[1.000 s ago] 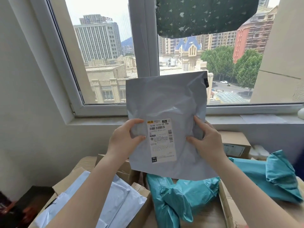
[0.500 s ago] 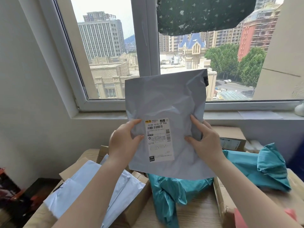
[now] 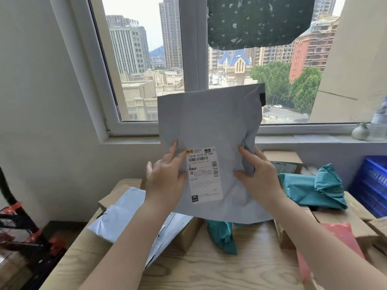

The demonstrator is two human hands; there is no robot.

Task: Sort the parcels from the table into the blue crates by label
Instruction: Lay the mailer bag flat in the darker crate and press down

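— Status of the grey parcel (image 3: 211, 130)?

— Held upright above the desk (image 3: 219, 266), in front of the window, white label (image 3: 204, 174) facing the person.

— Grip?

— Right hand (image 3: 260, 181) at three o'clock of the label, thumb in front and fingers curled round the bag's edge. Left hand (image 3: 167, 178) at nine o'clock, fingers fairly straight and spread against the front; whether the thumb clamps anything, I cannot tell.

— Surroundings?

— Teal bags (image 3: 314, 189) at four o'clock, a pale blue mailer (image 3: 121, 214) at eight, cardboard boxes (image 3: 280, 156) behind. One blue crate (image 3: 372, 185) at the far right edge.
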